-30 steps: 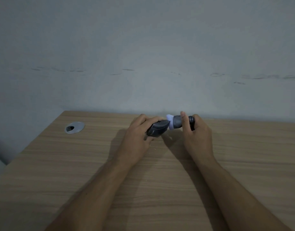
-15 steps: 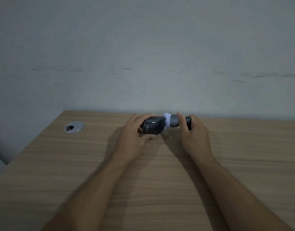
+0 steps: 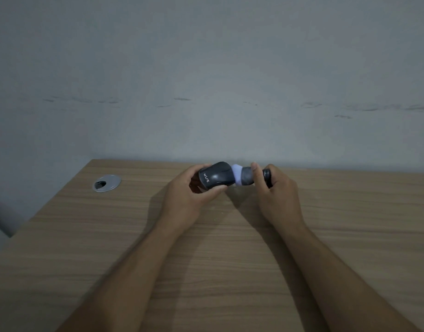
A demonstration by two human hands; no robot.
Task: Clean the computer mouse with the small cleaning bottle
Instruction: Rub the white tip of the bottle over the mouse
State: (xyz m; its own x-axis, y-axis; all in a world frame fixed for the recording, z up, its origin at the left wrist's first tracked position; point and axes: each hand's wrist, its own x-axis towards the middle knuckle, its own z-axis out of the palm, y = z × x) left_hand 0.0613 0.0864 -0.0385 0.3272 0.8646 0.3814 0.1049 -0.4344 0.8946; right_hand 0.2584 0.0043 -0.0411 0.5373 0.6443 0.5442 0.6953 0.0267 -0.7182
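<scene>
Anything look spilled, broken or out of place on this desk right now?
Nothing stands out. The left hand holds the mouse, and the right hand presses the cleaning bottle and its pale tip to it. The desk shows no spill; the metal grommet sits flush.

Light wood-grain desk (image 3: 218,271) against grey wall; round metal cable grommet (image 3: 107,183) set near back-left corner.

Dim and flat, bluish-grey cast, no glare. Soft shadows on the desk (image 3: 230,271) beneath both forearms, darkest between the hands. Slightly soft focus and noisy throughout. Wide-angle bending of desk edges toward the corners.
</scene>
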